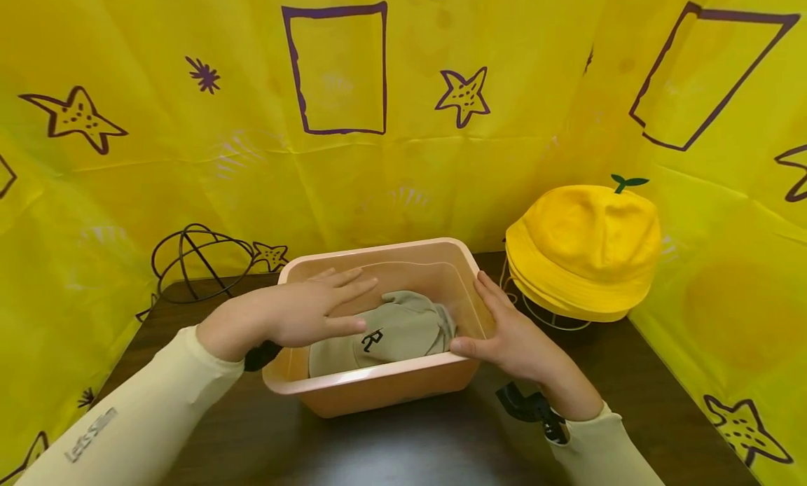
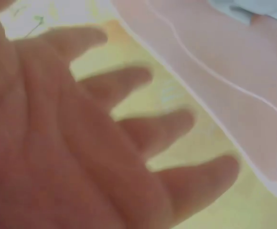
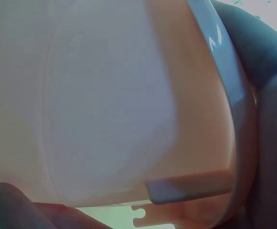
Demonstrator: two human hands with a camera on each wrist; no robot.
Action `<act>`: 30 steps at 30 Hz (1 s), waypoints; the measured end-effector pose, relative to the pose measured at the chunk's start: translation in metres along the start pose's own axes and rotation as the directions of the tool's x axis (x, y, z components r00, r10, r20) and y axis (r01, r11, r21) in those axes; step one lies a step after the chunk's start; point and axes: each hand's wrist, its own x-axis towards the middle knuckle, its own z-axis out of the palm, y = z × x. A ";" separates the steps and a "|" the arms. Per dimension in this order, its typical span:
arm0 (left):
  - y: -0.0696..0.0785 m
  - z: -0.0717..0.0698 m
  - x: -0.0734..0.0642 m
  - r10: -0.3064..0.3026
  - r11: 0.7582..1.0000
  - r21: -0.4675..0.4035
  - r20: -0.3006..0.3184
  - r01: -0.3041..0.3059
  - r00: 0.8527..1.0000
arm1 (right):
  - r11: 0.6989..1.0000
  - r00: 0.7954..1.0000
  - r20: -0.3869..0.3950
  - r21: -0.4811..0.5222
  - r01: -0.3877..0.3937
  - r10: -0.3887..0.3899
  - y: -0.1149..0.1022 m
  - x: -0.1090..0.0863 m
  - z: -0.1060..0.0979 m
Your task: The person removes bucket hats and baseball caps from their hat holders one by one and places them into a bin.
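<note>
Peach plastic formed the tub (image 1: 391, 393); far right, a yellow hat (image 1: 586, 255) sat on a wire stand (image 1: 557, 327), probably to keep shape. A cap (image 1: 403, 335) lay in the tub. The right hand (image 1: 526, 342) gripped its near-right corner, seemingly for steadiness; the left hand (image 1: 302, 312) hovered empty, fingers spread.

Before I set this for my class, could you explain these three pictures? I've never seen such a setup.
There is no robot here, just a person's two bare hands. The wide picture comes from a camera worn on the head; the close ones come from a camera on each wrist. On the dark table stands a pink bin with a beige cap inside. A bare wire frame stands left; a yellow hat sits on a wire stand, right. The right hand grips the bin's right end. The left hand, fingers straight, is over its left side, holding nothing.
</note>
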 end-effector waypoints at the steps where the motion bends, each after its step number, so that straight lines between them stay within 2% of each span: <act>1: -0.001 0.001 -0.010 -0.002 1.000 -0.011 -0.061 0.002 0.998 | 1.000 1.000 -0.002 0.000 0.002 -0.002 0.000 0.000 0.000; 3: -0.004 0.007 -0.029 -0.045 0.998 -0.051 -0.163 0.037 0.986 | 1.000 1.000 -0.004 -0.004 0.008 -0.008 0.001 0.000 0.001; 6: -0.009 0.018 -0.054 -0.127 0.986 -0.142 -0.278 0.090 0.952 | 1.000 1.000 -0.007 -0.009 0.011 -0.011 0.001 0.000 0.001; 10: -0.016 0.040 -0.078 -0.228 0.957 -0.259 -0.401 0.129 0.887 | 1.000 1.000 -0.006 -0.012 0.010 -0.010 0.000 -0.001 0.001; 14: -0.019 0.065 -0.093 -0.307 0.917 -0.381 -0.479 0.120 0.823 | 1.000 1.000 -0.005 -0.012 0.013 -0.013 -0.001 -0.001 0.001; 18: -0.019 0.087 -0.099 -0.344 0.878 -0.474 -0.525 0.069 0.779 | 1.000 1.000 -0.004 -0.006 0.015 -0.015 0.000 -0.002 0.001; 20: -0.018 0.095 -0.098 -0.346 0.860 -0.509 -0.548 0.024 0.762 | 1.000 1.000 -0.005 0.000 0.015 -0.015 0.000 -0.002 0.001; 22: -0.019 0.101 -0.097 -0.345 0.839 -0.544 -0.563 -0.023 0.751 | 1.000 1.000 -0.006 0.008 0.013 -0.013 0.000 -0.003 0.001; 27: -0.018 0.116 -0.089 -0.343 0.777 -0.617 -0.581 -0.124 0.738 | 1.000 1.000 -0.008 0.025 0.014 -0.014 0.000 -0.003 0.001; 30: -0.018 0.125 -0.083 -0.338 0.732 -0.651 -0.602 -0.199 0.724 | 0.999 1.000 -0.011 0.028 0.023 -0.023 0.000 -0.003 0.003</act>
